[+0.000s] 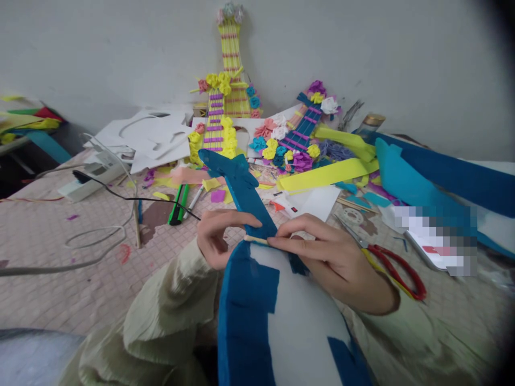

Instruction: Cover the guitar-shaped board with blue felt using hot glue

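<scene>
A guitar-shaped craft piece (277, 327), white board partly wrapped in blue paper, stands in front of me with its neck (251, 203) pointing away. A short pale stick (256, 239) lies crosswise where the neck meets the body. My right hand (330, 257) pinches the stick's right end between thumb and fingers. My left hand (219, 236) curls around the left side of the neck's base, its index finger on the neck and its thumb at the body's edge, near the stick's left end. The hidden side of the guitar does not show.
Paper-flower guitars (215, 123) lean at the wall. Red-handled scissors (396, 271) and a phone (434, 246) lie right. A green cutter (178, 205), a glue gun (285, 203) and a power strip (94, 174) with cables are among paper scraps. Teal paper (406, 171) spreads far right.
</scene>
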{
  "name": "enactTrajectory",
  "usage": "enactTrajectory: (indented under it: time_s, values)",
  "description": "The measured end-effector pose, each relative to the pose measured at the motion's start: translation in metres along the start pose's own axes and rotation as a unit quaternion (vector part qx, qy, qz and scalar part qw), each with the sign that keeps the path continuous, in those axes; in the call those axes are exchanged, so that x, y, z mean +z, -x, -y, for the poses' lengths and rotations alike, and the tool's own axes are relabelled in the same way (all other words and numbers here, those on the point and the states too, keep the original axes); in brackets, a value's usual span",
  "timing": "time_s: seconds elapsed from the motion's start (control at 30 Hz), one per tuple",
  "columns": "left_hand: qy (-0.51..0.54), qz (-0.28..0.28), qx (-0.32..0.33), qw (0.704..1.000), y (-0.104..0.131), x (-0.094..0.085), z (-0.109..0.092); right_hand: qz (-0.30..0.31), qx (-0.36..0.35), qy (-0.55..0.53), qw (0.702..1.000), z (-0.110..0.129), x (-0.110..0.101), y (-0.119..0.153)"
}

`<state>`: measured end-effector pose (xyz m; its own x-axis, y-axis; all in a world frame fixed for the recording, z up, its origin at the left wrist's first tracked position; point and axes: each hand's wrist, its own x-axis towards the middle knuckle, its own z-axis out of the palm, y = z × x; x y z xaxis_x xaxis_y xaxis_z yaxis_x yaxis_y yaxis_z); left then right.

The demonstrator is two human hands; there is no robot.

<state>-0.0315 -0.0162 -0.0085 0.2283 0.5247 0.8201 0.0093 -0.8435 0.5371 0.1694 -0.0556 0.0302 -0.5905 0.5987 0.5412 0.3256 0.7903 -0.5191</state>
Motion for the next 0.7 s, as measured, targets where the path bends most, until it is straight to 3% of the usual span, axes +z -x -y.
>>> enactTrajectory:
  time_s: [0.33, 0.7]
  values:
    - [0.028, -0.022, 0.01, 0.999, -0.001, 0.0047, 0.0032, -0.005, -0.011, -0.012, 1.0, 0.0017, 0.0015, 0.0027]
    - [0.027, -0.005, -0.005, 1.0, 0.0011, 0.0022, 0.006, 0.005, -0.016, -0.003, 1.0, 0.0049, -0.0005, 0.0012]
